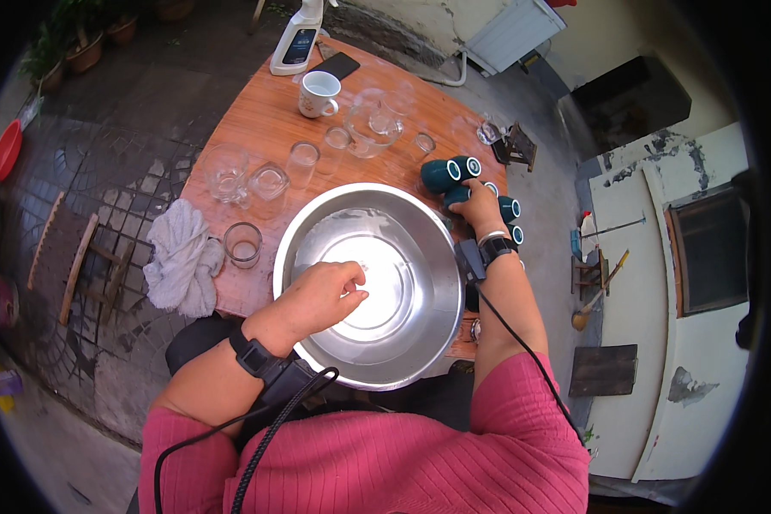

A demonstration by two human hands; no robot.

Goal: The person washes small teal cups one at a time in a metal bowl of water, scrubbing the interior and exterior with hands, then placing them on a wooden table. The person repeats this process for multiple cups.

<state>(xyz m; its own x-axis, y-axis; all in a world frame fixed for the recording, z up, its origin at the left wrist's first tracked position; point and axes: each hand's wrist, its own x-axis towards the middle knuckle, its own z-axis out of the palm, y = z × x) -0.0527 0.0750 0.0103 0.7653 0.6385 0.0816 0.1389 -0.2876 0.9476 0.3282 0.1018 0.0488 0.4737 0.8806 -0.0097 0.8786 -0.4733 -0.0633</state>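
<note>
A wide stainless steel basin (428,321) is in front of me at the table's near edge, with what looks like shallow clear water in it. My left hand (324,295) hovers over the basin, fingers loosely curled, thumb apart, with nothing visible in it. To the right of the basin, my right hand (478,209) has its fingers around a dark green cup (456,195). Other dark green cups (438,176) with pale ring-shaped bases stand close about it, apparently upside down. My right palm and part of the held cup are hidden.
The wooden table (257,122) also bears a clear glass tumbler (243,245), a glass bowl (371,135), several other glasses, a white mug (318,94), a spray bottle (295,45) and a dark phone (336,65). A crumpled grey towel (181,260) hangs at the left edge. Cables trail from both wrists.
</note>
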